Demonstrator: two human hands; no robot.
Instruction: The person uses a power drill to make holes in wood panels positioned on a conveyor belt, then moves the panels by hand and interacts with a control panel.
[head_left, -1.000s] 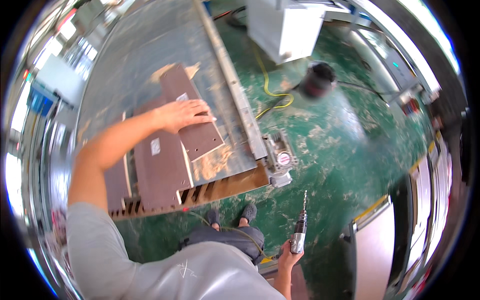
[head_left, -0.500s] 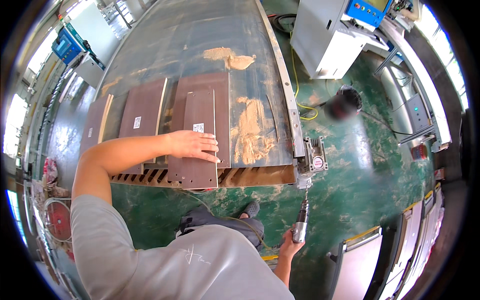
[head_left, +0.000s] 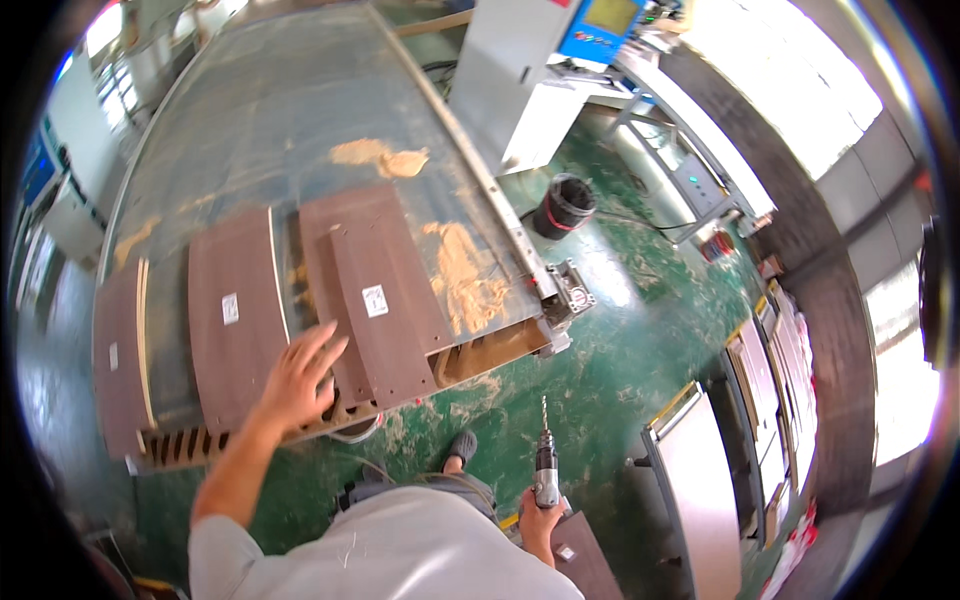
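My right hand (head_left: 540, 518) grips a pneumatic-looking power drill (head_left: 546, 472) low on the right, its long bit pointing away from me. Fingers spread, my left hand (head_left: 300, 378) is over the gap at the near right edge of a brown panel (head_left: 235, 330). Whether it touches that panel I cannot tell. To its right, a narrower brown panel (head_left: 385, 335) with a white label and small holes lies on top of a wider brown panel (head_left: 350, 215). Another brown panel (head_left: 118, 360) with a pale edge lies at the far left.
The panels lie on a long dark machine table (head_left: 270, 90) with sawdust piles (head_left: 465, 285) and a metal side rail (head_left: 480, 165). A black bucket (head_left: 565, 207) stands on the green floor. Beyond is a grey control cabinet (head_left: 515, 85). Panels lean on racks (head_left: 700, 480) at right.
My left hand has lifted off the narrow panel and moved left, fingers spreading. The view has turned to the right. The drill stays in my right hand, now farther from the table's corner.
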